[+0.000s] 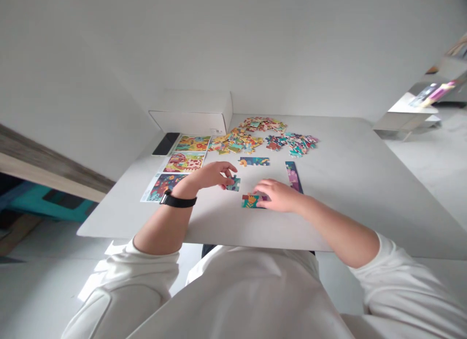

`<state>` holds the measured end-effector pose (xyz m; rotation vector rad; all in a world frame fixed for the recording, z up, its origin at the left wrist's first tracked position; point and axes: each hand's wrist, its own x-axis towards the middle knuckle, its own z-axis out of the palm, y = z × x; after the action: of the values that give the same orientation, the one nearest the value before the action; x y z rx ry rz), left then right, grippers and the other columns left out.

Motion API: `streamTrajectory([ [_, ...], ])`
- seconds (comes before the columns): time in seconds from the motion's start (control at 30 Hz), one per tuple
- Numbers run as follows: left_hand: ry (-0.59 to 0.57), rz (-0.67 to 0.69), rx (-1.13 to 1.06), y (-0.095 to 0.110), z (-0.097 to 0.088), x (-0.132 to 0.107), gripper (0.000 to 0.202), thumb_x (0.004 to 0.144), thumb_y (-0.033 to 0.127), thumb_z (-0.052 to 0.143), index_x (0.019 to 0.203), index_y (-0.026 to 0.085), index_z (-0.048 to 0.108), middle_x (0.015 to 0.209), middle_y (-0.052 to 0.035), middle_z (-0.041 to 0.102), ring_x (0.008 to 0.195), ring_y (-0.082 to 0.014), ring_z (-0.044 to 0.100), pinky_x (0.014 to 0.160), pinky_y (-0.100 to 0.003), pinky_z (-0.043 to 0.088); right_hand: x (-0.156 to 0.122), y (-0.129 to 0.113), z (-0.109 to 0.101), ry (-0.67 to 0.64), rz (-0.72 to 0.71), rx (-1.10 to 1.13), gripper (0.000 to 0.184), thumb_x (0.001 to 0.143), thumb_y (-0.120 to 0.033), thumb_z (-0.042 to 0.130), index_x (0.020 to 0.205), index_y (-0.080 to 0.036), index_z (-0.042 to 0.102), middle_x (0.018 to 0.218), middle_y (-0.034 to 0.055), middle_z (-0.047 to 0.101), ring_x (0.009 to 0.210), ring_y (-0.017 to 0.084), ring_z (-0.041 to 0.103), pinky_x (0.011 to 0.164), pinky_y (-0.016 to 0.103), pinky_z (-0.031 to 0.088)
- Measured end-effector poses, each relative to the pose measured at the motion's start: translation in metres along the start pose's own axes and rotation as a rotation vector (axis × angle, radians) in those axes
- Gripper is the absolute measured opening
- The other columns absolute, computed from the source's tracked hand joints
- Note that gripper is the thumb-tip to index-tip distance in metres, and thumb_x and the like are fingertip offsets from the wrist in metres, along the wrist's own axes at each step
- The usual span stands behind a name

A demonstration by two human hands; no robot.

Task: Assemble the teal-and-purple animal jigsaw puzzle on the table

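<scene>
My left hand (211,176), with a black wristband (178,199), pinches a small teal jigsaw piece (233,184) on the white table (346,193). My right hand (277,195) presses its fingertips on a group of joined jigsaw pieces (251,201). Just beyond that hand lies a purple strip of joined pieces (294,177), and a blue strip of joined pieces (254,161) lies farther ahead. Several loose pieces form three heaps (235,141) (262,124) (292,144) at the table's far side.
Three printed picture sheets (184,161) lie along the left side, next to a black phone (166,143). A white box (191,113) stands at the far left corner. A white shelf with colourful items (404,108) stands at the upper right.
</scene>
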<state>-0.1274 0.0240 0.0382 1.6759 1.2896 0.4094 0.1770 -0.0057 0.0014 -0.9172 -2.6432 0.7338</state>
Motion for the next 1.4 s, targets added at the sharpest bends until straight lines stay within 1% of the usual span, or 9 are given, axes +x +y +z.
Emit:
streamTrajectory([
  [0.07, -0.043, -0.030, 0.006, -0.010, 0.004, -0.006, 0.055, 0.072, 0.041, 0.091, 0.120, 0.021, 0.073, 0.097, -0.0056, 0.080, 0.065, -0.0197, 0.077, 0.063, -0.032, 0.062, -0.002, -0.006, 0.014, -0.029, -0.014, -0.083, 0.038, 0.090, -0.030, 0.089, 0.124, -0.021, 0.075, 0.121, 0.0116, 0.072, 0.118, 0.030, 0.068, 0.106, 0.042, 0.053],
  [0.13, -0.068, -0.038, 0.006, -0.017, 0.009, -0.006, 0.048, 0.072, 0.041, 0.090, 0.113, 0.021, 0.073, 0.098, -0.0056, 0.080, 0.066, -0.0203, 0.077, 0.064, -0.032, 0.062, 0.000, -0.008, 0.025, -0.024, -0.015, -0.151, 0.043, 0.089, -0.033, 0.091, 0.126, -0.021, 0.074, 0.123, 0.0129, 0.070, 0.120, 0.031, 0.067, 0.109, 0.045, 0.052],
  [0.23, -0.104, -0.032, 0.013, -0.024, 0.016, -0.002, 0.041, 0.071, 0.041, 0.089, 0.103, 0.020, 0.073, 0.096, -0.0059, 0.079, 0.067, -0.0205, 0.077, 0.063, -0.031, 0.061, 0.002, -0.009, 0.030, -0.026, -0.018, -0.188, 0.038, 0.091, -0.031, 0.089, 0.125, -0.021, 0.074, 0.122, 0.0121, 0.068, 0.117, 0.029, 0.067, 0.107, 0.042, 0.052],
  [0.37, -0.117, -0.002, 0.108, -0.029, 0.017, 0.000, 0.040, 0.073, 0.043, 0.085, 0.104, 0.020, 0.073, 0.087, -0.0041, 0.078, 0.067, -0.0188, 0.073, 0.063, -0.029, 0.055, -0.001, -0.005, 0.024, -0.053, -0.008, -0.195, 0.033, 0.093, -0.028, 0.086, 0.124, -0.021, 0.075, 0.120, 0.0108, 0.068, 0.113, 0.027, 0.068, 0.103, 0.039, 0.053],
  [0.6, -0.112, 0.061, 0.358, -0.033, 0.006, -0.006, 0.035, 0.074, 0.046, 0.082, 0.101, 0.024, 0.081, 0.078, 0.0007, 0.075, 0.069, -0.0170, 0.066, 0.066, -0.025, 0.047, -0.004, -0.002, 0.014, -0.095, -0.014, -0.174, 0.037, 0.092, -0.029, 0.087, 0.126, -0.023, 0.076, 0.118, 0.0091, 0.069, 0.108, 0.026, 0.070, 0.098, 0.037, 0.054],
  [0.8, -0.129, 0.130, 0.417, -0.035, 0.005, -0.011, 0.044, 0.076, 0.049, 0.081, 0.113, 0.026, 0.083, 0.100, -0.0037, 0.078, 0.084, -0.0207, 0.070, 0.079, -0.028, 0.052, 0.000, 0.000, 0.021, -0.035, -0.077, -0.168, 0.036, 0.093, -0.028, 0.087, 0.126, -0.022, 0.078, 0.117, 0.0097, 0.069, 0.109, 0.026, 0.069, 0.100, 0.039, 0.055],
  [0.93, -0.134, 0.182, 0.490, -0.036, 0.010, -0.012, 0.050, 0.074, 0.049, 0.083, 0.117, 0.024, 0.080, 0.111, -0.0073, 0.075, 0.089, -0.0226, 0.069, 0.082, -0.030, 0.053, 0.001, 0.001, 0.023, -0.031, -0.078, -0.173, 0.036, 0.091, -0.028, 0.088, 0.126, -0.021, 0.079, 0.115, 0.0099, 0.068, 0.106, 0.025, 0.068, 0.097, 0.039, 0.055],
  [1.13, -0.163, 0.223, 0.521, -0.039, 0.012, -0.012, 0.047, 0.075, 0.052, 0.083, 0.112, 0.022, 0.077, 0.110, -0.0080, 0.071, 0.089, -0.0231, 0.069, 0.082, -0.032, 0.054, 0.002, 0.000, 0.022, -0.016, -0.090, -0.181, 0.037, 0.092, -0.031, 0.088, 0.127, -0.023, 0.079, 0.114, 0.0092, 0.068, 0.106, 0.025, 0.068, 0.097, 0.038, 0.055],
  [1.4, -0.134, 0.239, 0.485, -0.047, 0.005, -0.012, 0.048, 0.075, 0.058, 0.081, 0.110, 0.024, 0.078, 0.107, -0.0071, 0.073, 0.085, -0.0222, 0.068, 0.079, -0.030, 0.054, 0.005, -0.004, 0.019, -0.056, -0.059, -0.206, 0.042, 0.095, -0.039, 0.086, 0.132, -0.021, 0.078, 0.124, 0.0111, 0.070, 0.109, 0.025, 0.070, 0.099, 0.038, 0.055],
])
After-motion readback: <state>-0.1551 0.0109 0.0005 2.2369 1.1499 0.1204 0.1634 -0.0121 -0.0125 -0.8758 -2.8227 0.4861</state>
